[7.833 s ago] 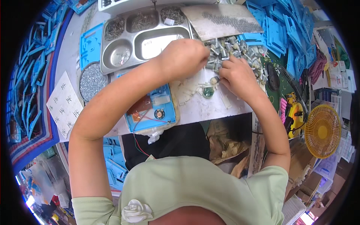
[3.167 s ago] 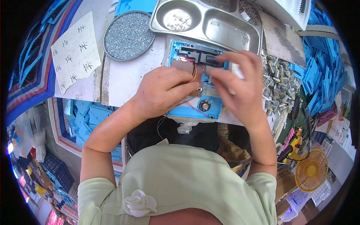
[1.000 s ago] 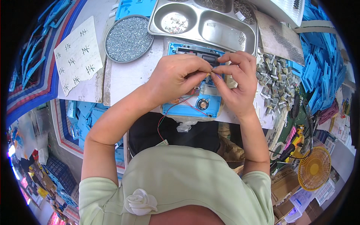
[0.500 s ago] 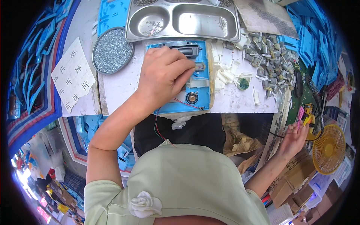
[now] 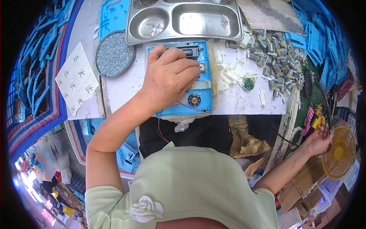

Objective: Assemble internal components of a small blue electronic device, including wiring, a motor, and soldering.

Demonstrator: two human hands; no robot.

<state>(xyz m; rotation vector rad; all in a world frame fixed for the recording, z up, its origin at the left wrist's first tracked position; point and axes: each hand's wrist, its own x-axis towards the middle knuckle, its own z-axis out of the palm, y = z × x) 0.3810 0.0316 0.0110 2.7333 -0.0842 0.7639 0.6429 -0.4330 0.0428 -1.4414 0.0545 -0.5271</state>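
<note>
The open blue casing point(image 5: 206, 87) lies on the worktop point(image 5: 122, 93), nearer than the metal tray. Inside it, 1 speaker point(image 5: 194, 100) and 1 black part point(image 5: 191, 52) appear already seated; no cover is fitted, so work is judged unfinished. Over it, the left hand point(image 5: 169, 76) is curled; well right of it, the right hand point(image 5: 317, 140) is extended. What is grasped by either hand's fingers cannot be told.

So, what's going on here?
The person's left hand is at a blue casing fitted with parts, covering some of it; whatever it may hold is hidden. The right hand is out to the side, beside a round yellow grille; I can't tell if it holds anything. Grey parts lie heaped right of the casing.
</note>
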